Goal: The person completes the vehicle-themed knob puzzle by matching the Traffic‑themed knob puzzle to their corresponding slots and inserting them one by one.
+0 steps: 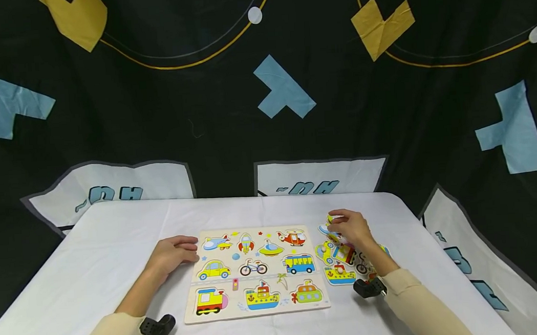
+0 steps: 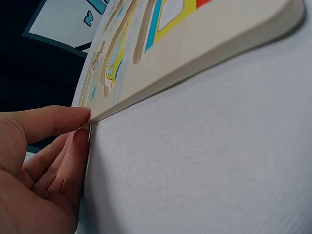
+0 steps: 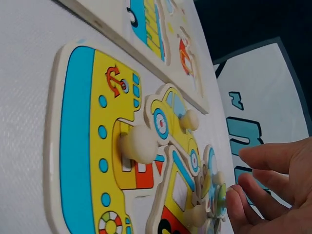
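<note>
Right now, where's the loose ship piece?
In the head view, the ship piece lies just right of the puzzle board, below the yellow car piece and train piece. In the right wrist view, it's left foreground.

Left arm (image 1: 135, 297): reaches forward and slants inward.
Left hand (image 1: 174, 252): points inward, with its top finger nearly straight and the lower ones a little bent.
Right arm (image 1: 379, 258): reaches forward, slanting inward too.
Right hand (image 1: 354, 230): fingers (image 3: 267, 157) softly bent, tips apart.
Both hands: well apart.
</note>
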`<state>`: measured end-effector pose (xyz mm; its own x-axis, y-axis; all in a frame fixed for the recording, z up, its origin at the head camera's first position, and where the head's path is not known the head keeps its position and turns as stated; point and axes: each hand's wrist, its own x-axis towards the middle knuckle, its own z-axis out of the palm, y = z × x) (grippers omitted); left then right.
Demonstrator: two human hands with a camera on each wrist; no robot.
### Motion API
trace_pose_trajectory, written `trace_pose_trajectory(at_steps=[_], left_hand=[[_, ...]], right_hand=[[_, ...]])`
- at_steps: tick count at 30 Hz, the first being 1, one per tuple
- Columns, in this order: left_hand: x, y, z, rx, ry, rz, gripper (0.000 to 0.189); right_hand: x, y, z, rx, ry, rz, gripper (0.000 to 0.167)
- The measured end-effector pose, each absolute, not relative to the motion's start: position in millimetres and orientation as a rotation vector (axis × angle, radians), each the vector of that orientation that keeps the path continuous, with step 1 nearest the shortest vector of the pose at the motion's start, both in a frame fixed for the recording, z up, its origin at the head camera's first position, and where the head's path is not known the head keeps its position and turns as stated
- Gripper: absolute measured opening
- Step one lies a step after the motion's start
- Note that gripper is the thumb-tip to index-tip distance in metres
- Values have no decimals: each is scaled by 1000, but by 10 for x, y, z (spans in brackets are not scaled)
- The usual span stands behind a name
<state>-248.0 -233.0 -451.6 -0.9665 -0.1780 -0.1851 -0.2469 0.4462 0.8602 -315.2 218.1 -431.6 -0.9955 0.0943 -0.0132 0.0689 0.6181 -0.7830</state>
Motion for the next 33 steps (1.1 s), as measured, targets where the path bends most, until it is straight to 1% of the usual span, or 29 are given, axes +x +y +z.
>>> trace_pose_trajectory(at_steps=[7, 11, 16, 27, 33], left_hand=[[-2510, -2295, -4559, -419, 2616, 1561, 52], [-2519, -2295, -4587, -433, 2618, 1559, 52], [-2492, -2312, -4575, -422, 2606, 1576, 53], [-2509, -2382, -4614, -375, 2594, 1578, 54], [-2510, -2390, -4614, -346, 2581, 1615, 54]], right_hand=[[-3171, 2209, -4402, -204, -2819, 1321, 42], [-3177, 2222, -4435, -183, -2825, 1314, 37], [-3198, 2219, -4451, -152, -2825, 1312, 31], [-3249, 2230, -4519, -187, -2848, 1345, 29], [-3271, 2245, -4531, -145, -2853, 1323, 24]])
